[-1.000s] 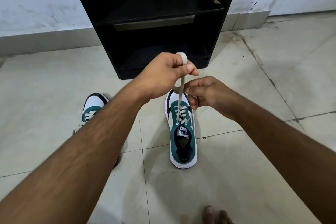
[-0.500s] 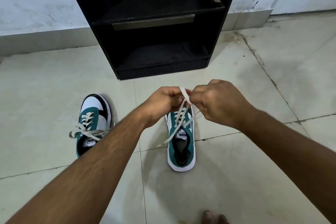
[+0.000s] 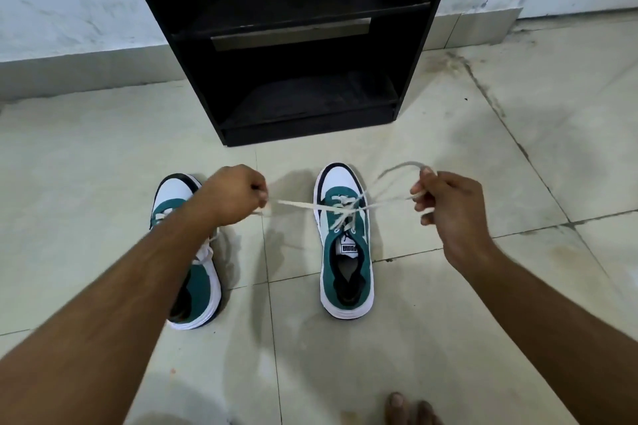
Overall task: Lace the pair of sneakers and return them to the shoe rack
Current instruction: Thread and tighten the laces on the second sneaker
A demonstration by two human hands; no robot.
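Note:
Two green-and-white sneakers stand on the tiled floor, toes toward the black shoe rack [image 3: 303,45]. The right sneaker [image 3: 345,245] has a cream lace [image 3: 303,206] stretched out sideways over its eyelets. My left hand [image 3: 234,195] is closed on the lace's left end, to the left of that shoe. To the shoe's right, my right hand [image 3: 445,200] pinches the other end, which curls in a loop above the fingers. The left sneaker [image 3: 193,272] lies partly hidden under my left forearm, its lace showing beside the arm.
The rack stands against a pale wall, its two dark shelves holding no shoes. Toes of a bare foot [image 3: 409,407] show at the bottom edge. Tile joints and a cracked, stained line run across the floor at the right.
Both hands were together above the right sneaker; they have now pulled apart sideways, drawing the lace taut across the shoe. The view has tilted, so the left sneaker is more covered by my arm.

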